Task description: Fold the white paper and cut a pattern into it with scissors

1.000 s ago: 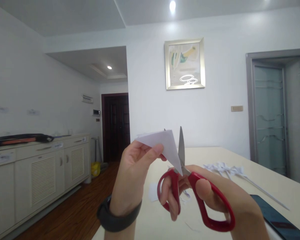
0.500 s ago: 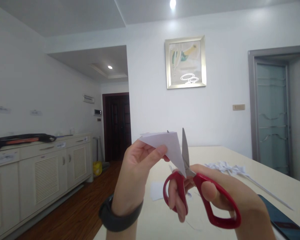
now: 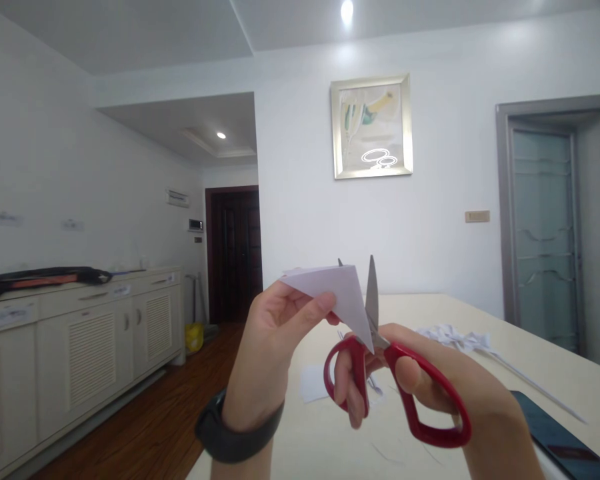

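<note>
My left hand [image 3: 285, 327], with a dark band at the wrist, pinches a folded piece of white paper [image 3: 347, 293] between thumb and fingers. The paper's lower corner points down at the pivot of the scissors. In my right hand [image 3: 430, 367] are red-handled scissors [image 3: 373, 293], the fingers through the handle loops. Their blades are spread apart and point up. One blade stands in front, right of the paper's edge; the other is behind the paper, with only its tip showing above.
A white table [image 3: 405, 310] lies below my hands. On it are a white paper sheet [image 3: 314, 385], white paper curls on a stick [image 3: 455, 337], thin scraps, and a dark flat device [image 3: 563, 433] at the right. A cabinet [image 3: 95, 333] stands along the left wall.
The scissors' handles have drawn slightly closer together and moved a little up and left. The left hand still holds the paper, almost unmoved.
</note>
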`<state>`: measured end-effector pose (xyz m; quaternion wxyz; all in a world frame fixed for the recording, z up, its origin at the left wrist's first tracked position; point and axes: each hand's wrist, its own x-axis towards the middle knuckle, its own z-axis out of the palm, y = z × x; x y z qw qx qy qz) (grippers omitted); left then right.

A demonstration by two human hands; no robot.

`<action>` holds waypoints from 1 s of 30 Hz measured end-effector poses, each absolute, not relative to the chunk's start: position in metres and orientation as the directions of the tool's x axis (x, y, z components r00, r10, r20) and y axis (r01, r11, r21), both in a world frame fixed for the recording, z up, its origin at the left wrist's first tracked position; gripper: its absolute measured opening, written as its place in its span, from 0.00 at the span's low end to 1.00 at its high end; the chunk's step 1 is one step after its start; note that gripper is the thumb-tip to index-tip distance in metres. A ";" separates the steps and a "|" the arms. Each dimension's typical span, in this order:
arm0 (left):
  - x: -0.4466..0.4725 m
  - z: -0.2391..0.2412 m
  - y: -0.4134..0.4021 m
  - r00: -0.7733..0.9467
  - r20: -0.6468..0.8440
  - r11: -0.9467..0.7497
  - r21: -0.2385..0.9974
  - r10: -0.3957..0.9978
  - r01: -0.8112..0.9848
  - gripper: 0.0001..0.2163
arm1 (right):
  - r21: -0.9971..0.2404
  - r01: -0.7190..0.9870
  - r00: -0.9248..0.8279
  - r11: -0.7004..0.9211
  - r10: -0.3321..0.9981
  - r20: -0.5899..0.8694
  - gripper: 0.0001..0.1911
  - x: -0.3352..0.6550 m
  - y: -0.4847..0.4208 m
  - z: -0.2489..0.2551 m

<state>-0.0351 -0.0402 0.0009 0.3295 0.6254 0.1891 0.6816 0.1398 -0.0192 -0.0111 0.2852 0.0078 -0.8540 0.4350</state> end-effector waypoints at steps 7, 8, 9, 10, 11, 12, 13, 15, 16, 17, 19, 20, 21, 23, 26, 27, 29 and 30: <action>-0.035 -0.001 -0.039 -0.001 0.734 -0.719 0.665 0.679 -0.203 0.03 | -0.741 -0.246 -0.838 0.625 0.247 0.487 0.30 0.143 -0.017 -0.012; -0.034 -0.001 -0.039 -0.002 0.736 -0.721 0.662 0.677 -0.204 0.03 | -0.739 -0.242 -0.841 0.629 0.244 0.483 0.31 0.143 -0.016 -0.012; -0.034 -0.001 -0.038 -0.002 0.738 -0.722 0.660 0.675 -0.206 0.02 | -0.737 -0.238 -0.846 0.632 0.238 0.477 0.31 0.144 -0.015 -0.012; -0.034 -0.002 -0.038 0.000 0.739 -0.722 0.659 0.674 -0.210 0.02 | -0.734 -0.234 -0.851 0.637 0.231 0.471 0.32 0.145 -0.015 -0.012; -0.034 -0.002 -0.038 0.000 0.739 -0.721 0.658 0.674 -0.217 0.02 | -0.731 -0.229 -0.855 0.643 0.228 0.467 0.32 0.145 -0.015 -0.012; -0.034 -0.002 -0.038 -0.002 0.737 -0.718 0.658 0.676 -0.225 0.02 | -0.728 -0.224 -0.855 0.648 0.227 0.465 0.32 0.145 -0.015 -0.012; -0.033 -0.002 -0.039 -0.005 0.733 -0.714 0.661 0.680 -0.233 0.02 | -0.722 -0.223 -0.854 0.655 0.226 0.469 0.32 0.145 -0.016 -0.011; -0.034 -0.001 -0.040 -0.007 0.724 -0.704 0.669 0.690 -0.236 0.03 | -0.711 -0.225 -0.846 0.667 0.228 0.482 0.30 0.143 -0.018 -0.010; -0.034 0.000 -0.041 -0.004 0.719 -0.700 0.676 0.695 -0.231 0.03 | -0.709 -0.227 -0.844 0.667 0.229 0.485 0.29 0.143 -0.019 -0.010; -0.035 0.000 -0.042 0.000 0.714 -0.696 0.683 0.700 -0.222 0.04 | -0.711 -0.231 -0.843 0.664 0.228 0.487 0.28 0.142 -0.020 -0.009; -0.035 0.001 -0.042 0.009 0.706 -0.690 0.694 0.708 -0.205 0.05 | -0.723 -0.233 -0.838 0.651 0.243 0.489 0.27 0.140 -0.022 -0.008; -0.036 0.002 -0.042 0.011 0.703 -0.687 0.699 0.711 -0.200 0.05 | -0.729 -0.231 -0.836 0.645 0.253 0.488 0.28 0.139 -0.023 -0.008; -0.036 0.002 -0.042 0.011 0.701 -0.686 0.700 0.713 -0.197 0.05 | -0.730 -0.230 -0.834 0.644 0.257 0.489 0.28 0.139 -0.023 -0.008; -0.036 0.001 -0.041 0.014 0.705 -0.690 0.697 0.709 -0.194 0.05 | -0.725 -0.225 -0.832 0.651 0.259 0.491 0.29 0.140 -0.023 -0.008; -0.036 -0.001 -0.039 0.021 0.721 -0.704 0.683 0.693 -0.194 0.03 | -0.719 -0.228 -0.831 0.657 0.253 0.495 0.30 0.141 -0.022 -0.010; -0.035 -0.001 -0.038 0.020 0.726 -0.709 0.677 0.688 -0.197 0.03 | -0.719 -0.237 -0.830 0.653 0.249 0.499 0.30 0.142 -0.021 -0.010; -0.035 -0.002 -0.037 0.011 0.731 -0.714 0.670 0.682 -0.204 0.03 | -0.723 -0.246 -0.828 0.646 0.248 0.503 0.31 0.142 -0.021 -0.011; -0.035 -0.002 -0.038 0.008 0.731 -0.714 0.668 0.682 -0.208 0.03 | -0.725 -0.246 -0.831 0.643 0.246 0.500 0.31 0.141 -0.021 -0.011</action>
